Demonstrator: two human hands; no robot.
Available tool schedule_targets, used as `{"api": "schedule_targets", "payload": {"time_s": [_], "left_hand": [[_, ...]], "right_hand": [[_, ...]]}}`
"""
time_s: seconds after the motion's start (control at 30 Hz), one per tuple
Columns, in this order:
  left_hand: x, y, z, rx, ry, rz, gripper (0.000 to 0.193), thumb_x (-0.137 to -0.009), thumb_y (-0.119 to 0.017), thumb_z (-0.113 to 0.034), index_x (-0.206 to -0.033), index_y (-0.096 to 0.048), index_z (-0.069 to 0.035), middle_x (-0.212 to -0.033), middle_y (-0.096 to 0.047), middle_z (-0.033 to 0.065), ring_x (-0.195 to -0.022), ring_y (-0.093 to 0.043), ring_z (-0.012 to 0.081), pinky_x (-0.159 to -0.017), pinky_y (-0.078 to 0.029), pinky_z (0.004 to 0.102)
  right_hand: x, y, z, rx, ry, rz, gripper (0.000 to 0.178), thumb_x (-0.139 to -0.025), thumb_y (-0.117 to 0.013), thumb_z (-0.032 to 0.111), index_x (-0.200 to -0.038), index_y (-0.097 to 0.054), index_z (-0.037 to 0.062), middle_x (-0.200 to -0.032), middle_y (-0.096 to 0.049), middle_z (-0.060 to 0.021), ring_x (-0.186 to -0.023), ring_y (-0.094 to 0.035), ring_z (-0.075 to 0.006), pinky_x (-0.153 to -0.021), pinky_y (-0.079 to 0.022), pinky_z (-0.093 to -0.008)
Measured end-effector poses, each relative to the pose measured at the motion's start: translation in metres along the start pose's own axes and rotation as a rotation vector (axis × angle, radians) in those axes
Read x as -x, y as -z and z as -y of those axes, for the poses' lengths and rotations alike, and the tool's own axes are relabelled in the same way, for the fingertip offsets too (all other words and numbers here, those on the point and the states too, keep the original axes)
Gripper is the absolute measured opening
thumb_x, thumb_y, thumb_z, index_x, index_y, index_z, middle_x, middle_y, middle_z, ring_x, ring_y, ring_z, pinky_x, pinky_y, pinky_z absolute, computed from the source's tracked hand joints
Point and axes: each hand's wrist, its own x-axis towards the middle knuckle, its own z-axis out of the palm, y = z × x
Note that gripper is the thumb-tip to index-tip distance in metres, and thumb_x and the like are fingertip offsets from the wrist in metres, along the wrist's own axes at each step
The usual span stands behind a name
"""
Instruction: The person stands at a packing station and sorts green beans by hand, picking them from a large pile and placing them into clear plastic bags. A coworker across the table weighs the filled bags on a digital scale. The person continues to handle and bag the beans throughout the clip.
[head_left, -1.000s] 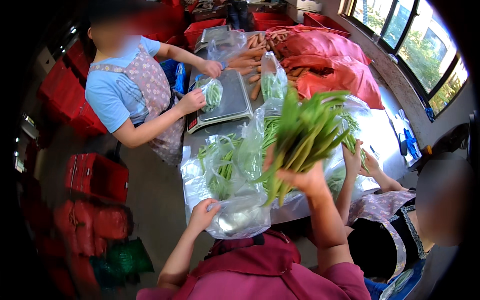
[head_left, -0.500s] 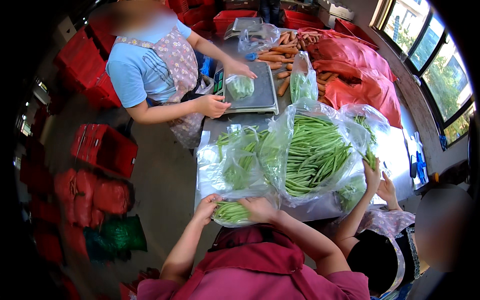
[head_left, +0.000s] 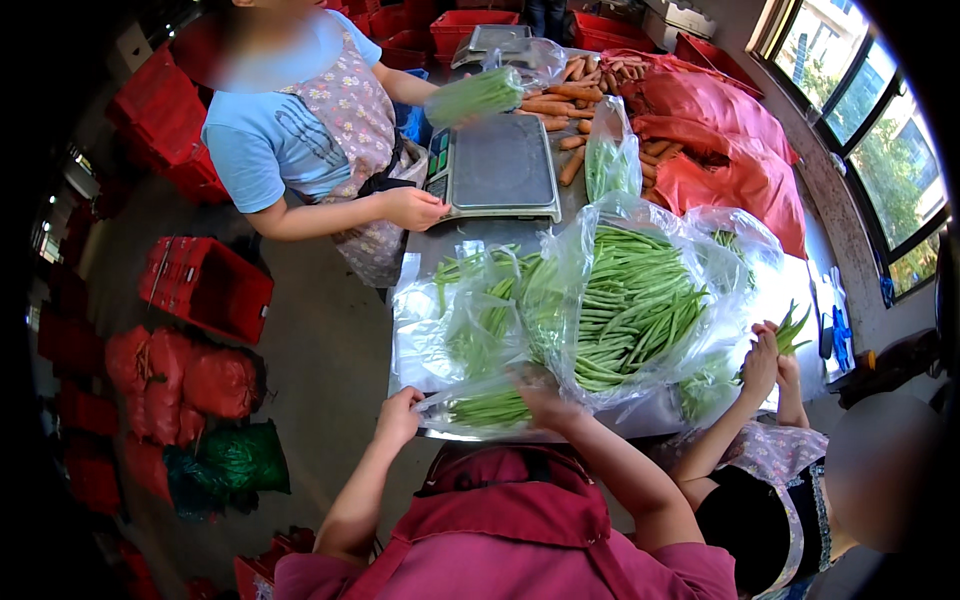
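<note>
At the table's near edge lies a small clear plastic bag of green beans point(head_left: 490, 408). My left hand point(head_left: 402, 412) is closed on the bag's left end. My right hand point(head_left: 550, 402), blurred by motion, is at the bag's right end, beside a big open plastic bag point(head_left: 590, 395); whether its fingers hold anything cannot be made out. Long green beans point(head_left: 640, 300) heap up inside that big bag. More clear plastic with beans point(head_left: 480, 325) lies just beyond the small bag.
Across the table, a co-worker's hand lifts a bagged bundle of beans point(head_left: 475, 97) beside a flat scale point(head_left: 503, 165). A right-hand co-worker holds beans point(head_left: 793, 330). Carrots point(head_left: 570, 100) and red sacks point(head_left: 710, 110) lie farther back. A red crate point(head_left: 205, 290) stands on the left floor.
The small bean bag and my right hand have moved right and slightly farther away. The co-worker across has lifted the bagged bundle off the scale.
</note>
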Motion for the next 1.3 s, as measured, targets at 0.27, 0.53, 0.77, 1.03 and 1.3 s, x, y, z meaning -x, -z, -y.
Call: {"api": "schedule_targets", "payload": {"time_s": [0.27, 0.53, 0.77, 1.03, 1.3], "left_hand": [[0.022, 0.049, -0.061, 0.937, 0.138, 0.115, 0.016, -0.092, -0.052, -0.003, -0.108, -0.052, -0.003, -0.078, -0.056, 0.0054, -0.058, -0.056, 0.0116, -0.054, -0.045, 0.0244], [0.026, 0.046, -0.076, 1.466, 0.197, 0.485, 0.025, -0.096, -0.049, -0.015, -0.119, -0.048, -0.005, -0.087, -0.056, 0.0073, -0.05, -0.041, 0.0074, -0.045, -0.033, 0.021], [0.027, 0.029, -0.077, 1.183, 0.129, 0.399, 0.031, -0.096, -0.049, -0.019, -0.122, -0.047, -0.003, -0.101, -0.059, 0.0104, -0.054, -0.045, 0.0072, -0.049, -0.038, 0.0206], [0.022, 0.019, -0.086, 1.113, 0.132, 0.395, 0.026, -0.095, -0.05, -0.015, -0.118, -0.051, -0.004, -0.097, -0.06, 0.0099, -0.056, -0.045, 0.0059, -0.05, -0.038, 0.0206], [0.025, 0.01, -0.088, 1.108, 0.119, 0.405, 0.025, -0.094, -0.052, -0.013, -0.117, -0.052, -0.003, -0.095, -0.06, 0.0096, -0.057, -0.047, 0.0061, -0.05, -0.037, 0.02]], "right_hand": [[0.035, 0.068, 0.024, -0.205, -0.069, 0.264, 0.122, -0.055, -0.087, 0.024, -0.148, -0.01, 0.0063, -0.114, -0.057, -0.0288, -0.111, -0.053, -0.0417, -0.092, -0.044, -0.0444], [0.047, 0.071, 0.025, -0.137, -0.153, 0.331, 0.095, -0.064, -0.081, 0.03, -0.139, -0.029, 0.0034, -0.108, -0.059, -0.0253, -0.101, -0.059, -0.0393, -0.084, -0.049, -0.044], [0.061, 0.207, 0.048, -0.578, 0.053, 0.063, 0.043, -0.078, -0.069, 0.03, -0.111, -0.061, 0.0053, -0.097, -0.066, -0.015, -0.086, -0.065, -0.0303, -0.073, -0.051, -0.0389], [0.01, 0.126, -0.029, -0.644, -0.124, -0.567, 0.053, -0.082, -0.058, 0.007, -0.133, -0.044, -0.0002, -0.125, -0.054, -0.0211, -0.093, -0.064, -0.0288, -0.079, -0.053, -0.0359], [-0.017, 0.115, 0.009, -0.461, -0.026, -0.493, 0.05, -0.075, -0.049, -0.004, -0.124, -0.046, -0.0107, -0.121, -0.05, -0.0286, -0.111, -0.052, -0.0415, -0.092, -0.047, -0.039]]}}
